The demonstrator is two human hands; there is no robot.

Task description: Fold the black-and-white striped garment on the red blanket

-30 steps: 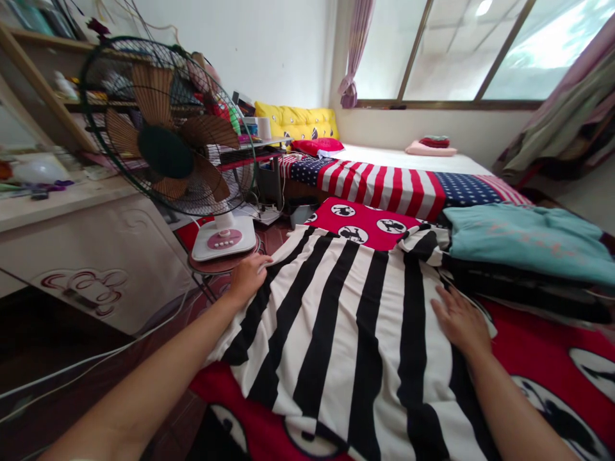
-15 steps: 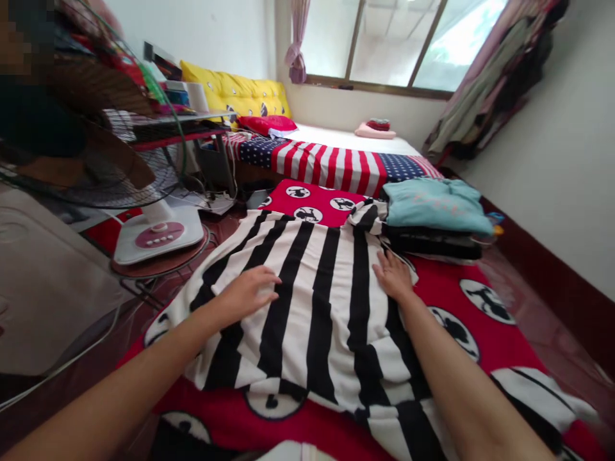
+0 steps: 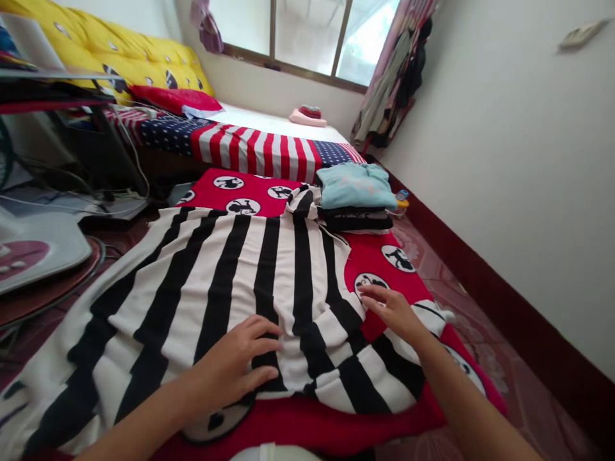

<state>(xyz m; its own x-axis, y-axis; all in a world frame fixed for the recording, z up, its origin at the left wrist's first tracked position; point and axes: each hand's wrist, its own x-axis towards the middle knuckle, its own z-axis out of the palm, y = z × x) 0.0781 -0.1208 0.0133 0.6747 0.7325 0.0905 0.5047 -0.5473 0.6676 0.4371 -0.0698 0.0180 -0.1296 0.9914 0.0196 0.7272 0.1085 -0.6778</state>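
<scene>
A black-and-white striped garment (image 3: 240, 256) lies spread over a red blanket (image 3: 307, 432) printed with dark figures in white circles. My left hand (image 3: 240, 358) rests on or just over the garment's near middle, its fingers apart and nothing in them. At the garment's right edge, beside a part that folds out to the right, my right hand (image 3: 389, 310) hovers with fingers extended and holds nothing. Whether its fingertips touch the cloth I cannot tell.
Folded clothes, a light blue top (image 3: 355, 186) over dark ones, are stacked at the blanket's far right. Behind stands a low bed (image 3: 259, 150) with a striped, starred cover. A fan base (image 3: 38, 243) on a round stool (image 3: 91, 262) is at the left; a wall runs along the right.
The view has turned right. My right hand has left the garment's upper right side and come nearer, to its lower right edge. My left hand has moved toward the near hem.
</scene>
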